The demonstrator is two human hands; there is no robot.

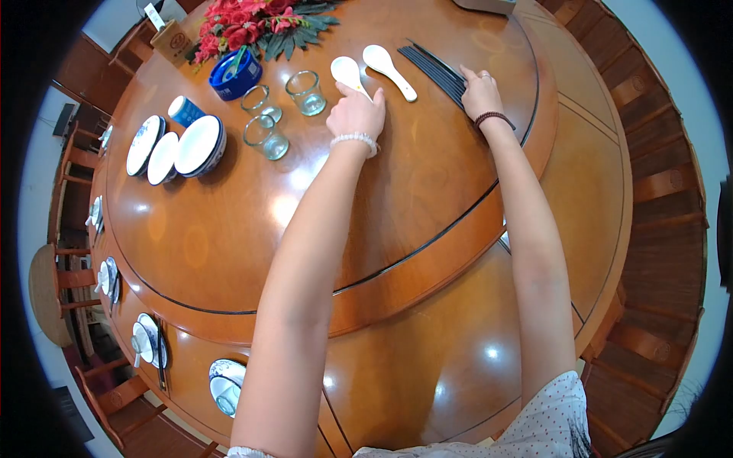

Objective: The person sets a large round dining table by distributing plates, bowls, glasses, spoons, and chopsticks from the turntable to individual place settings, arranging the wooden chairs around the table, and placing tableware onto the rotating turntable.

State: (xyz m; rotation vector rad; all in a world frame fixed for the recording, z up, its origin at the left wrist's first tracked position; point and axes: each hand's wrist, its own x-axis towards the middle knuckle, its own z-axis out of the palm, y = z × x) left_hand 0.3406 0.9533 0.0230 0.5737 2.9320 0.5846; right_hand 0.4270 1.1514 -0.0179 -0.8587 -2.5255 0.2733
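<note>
My left hand (356,114), with a pale bracelet at its wrist, is closed on the handle of a white spoon (346,71) that lies on the round wooden turntable (427,191). A second white spoon (388,70) lies just right of it, untouched. My right hand (481,91), wearing a ring and a dark beaded bracelet, is at the near end of a bundle of black chopsticks (434,69). Its fingers are bent around one chopstick (437,59), which lies slightly apart from the others.
Three glasses (307,95) stand left of my left hand. Farther left are stacked bowls and plates (200,145) and a blue cup (185,111). Behind are a blue ashtray (235,75) and red flowers (237,27). Place settings (150,341) line the table's left edge.
</note>
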